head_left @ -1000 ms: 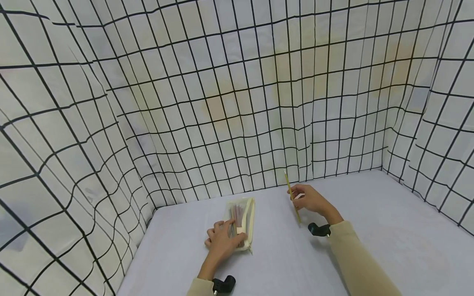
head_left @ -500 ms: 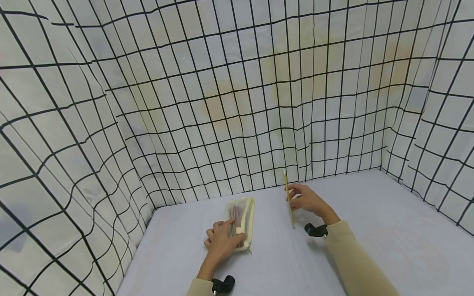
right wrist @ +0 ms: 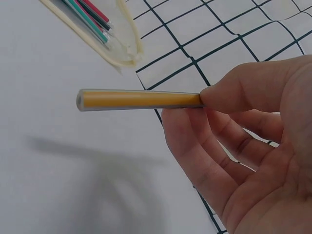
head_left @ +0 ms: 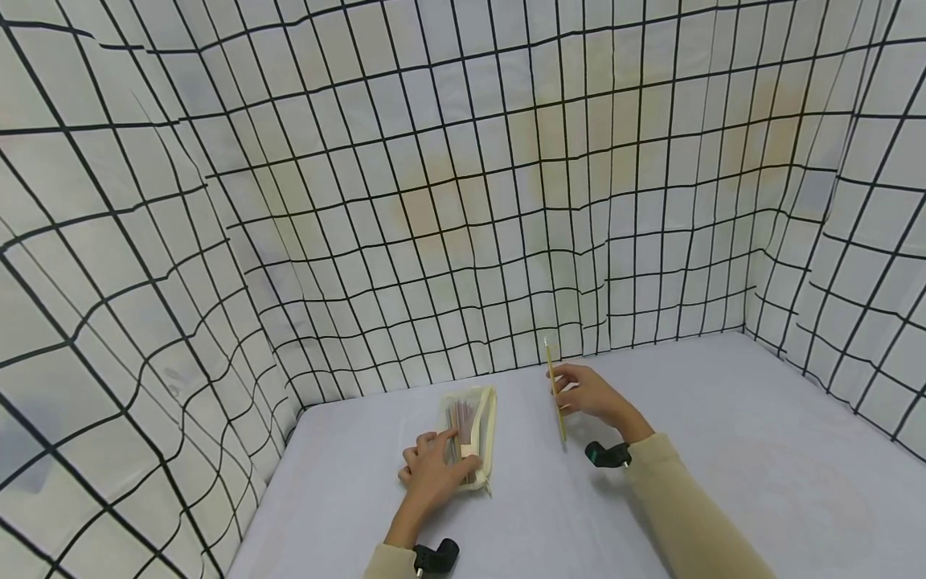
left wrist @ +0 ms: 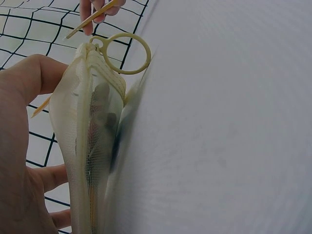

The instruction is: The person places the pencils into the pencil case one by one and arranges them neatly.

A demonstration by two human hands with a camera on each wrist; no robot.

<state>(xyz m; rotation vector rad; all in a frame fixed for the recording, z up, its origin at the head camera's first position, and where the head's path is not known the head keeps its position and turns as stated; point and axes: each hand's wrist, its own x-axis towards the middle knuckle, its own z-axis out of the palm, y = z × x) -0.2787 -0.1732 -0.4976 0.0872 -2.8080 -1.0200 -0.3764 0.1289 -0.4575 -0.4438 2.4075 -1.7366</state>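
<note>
In the head view my left hand (head_left: 432,474) rests on a cream mesh zip pencil case (head_left: 489,434) lying on the table, its index finger and thumb spread across the top. The left wrist view shows the case (left wrist: 73,136) side-on, a zip with a ring pull (left wrist: 146,51) at one end and dark slender things within. An orange pointed tip (left wrist: 41,107) shows beside it. My right hand (head_left: 589,394) pinches a yellow pencil (head_left: 551,371) between thumb and fingertips, raised over the table to the right of the case. In the right wrist view a blunt pencil end (right wrist: 141,100) points left.
Several coloured pencils (right wrist: 90,19) lie inside the case in the right wrist view. A white cloth covers the table (head_left: 535,515). White walls with a black grid net (head_left: 448,241) stand behind and on both sides.
My right hand has moved a little left, toward the pencil case, carrying the pencil. The pencil stands somewhat more upright than a second ago. My left hand and the case have stayed in place.
</note>
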